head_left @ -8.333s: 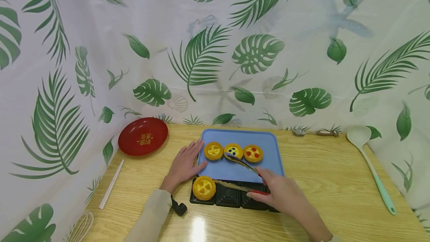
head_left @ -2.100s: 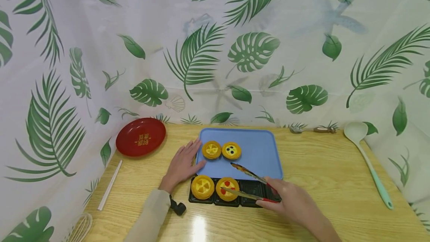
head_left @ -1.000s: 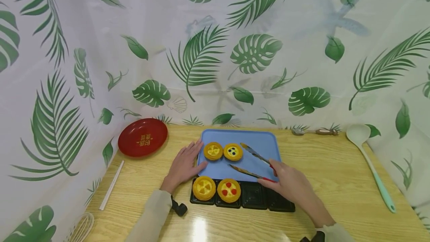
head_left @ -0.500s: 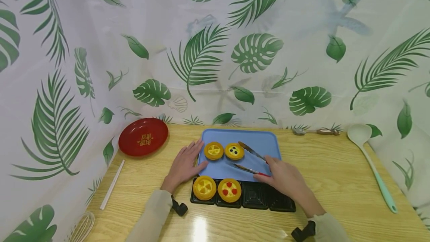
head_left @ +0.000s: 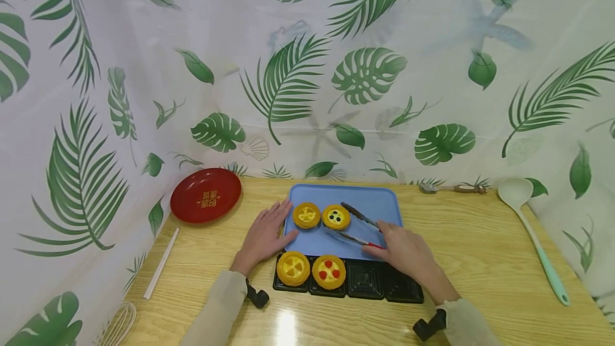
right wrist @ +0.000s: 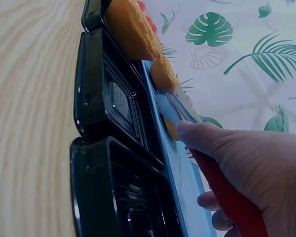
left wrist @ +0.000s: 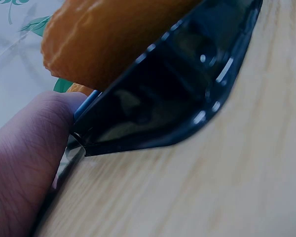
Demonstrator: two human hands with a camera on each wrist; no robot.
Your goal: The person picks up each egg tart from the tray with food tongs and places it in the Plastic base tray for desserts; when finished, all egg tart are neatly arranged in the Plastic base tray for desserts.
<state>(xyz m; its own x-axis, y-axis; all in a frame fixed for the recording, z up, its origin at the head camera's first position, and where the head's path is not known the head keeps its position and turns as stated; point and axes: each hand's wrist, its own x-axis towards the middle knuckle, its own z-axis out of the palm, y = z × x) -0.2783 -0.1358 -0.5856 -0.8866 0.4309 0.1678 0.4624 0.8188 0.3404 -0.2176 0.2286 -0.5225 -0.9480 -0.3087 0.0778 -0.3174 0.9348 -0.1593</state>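
Note:
My left hand (head_left: 264, 234) lies flat on the table, its fingers at the left edge of a blue tray (head_left: 375, 202). My right hand (head_left: 408, 250) holds red-handled metal tongs (head_left: 355, 239) over that tray. The spread tong arms stand on either side of an egg tart with dark blue dots (head_left: 336, 218); contact is unclear. Left of it sits a tart with yellow pieces (head_left: 306, 216). In the black compartment tray (head_left: 365, 282) in front, a yellow-topped tart (head_left: 293, 269) and a red-topped tart (head_left: 329, 272) fill the two left compartments. The tong handle (right wrist: 227, 192) shows in the right wrist view.
A red plate (head_left: 205, 195) stands back left, with white chopsticks (head_left: 162, 263) before it and a whisk (head_left: 117, 324) at the front left corner. On the right lies a ladle with a green handle (head_left: 548, 268). A leaf-print curtain (head_left: 307, 95) closes off the back.
The red-topped tart has gone from the blue tray to the black tray's second compartment. The tongs have since moved back over the blue tray, around the blue-dotted tart. My left hand stays put.

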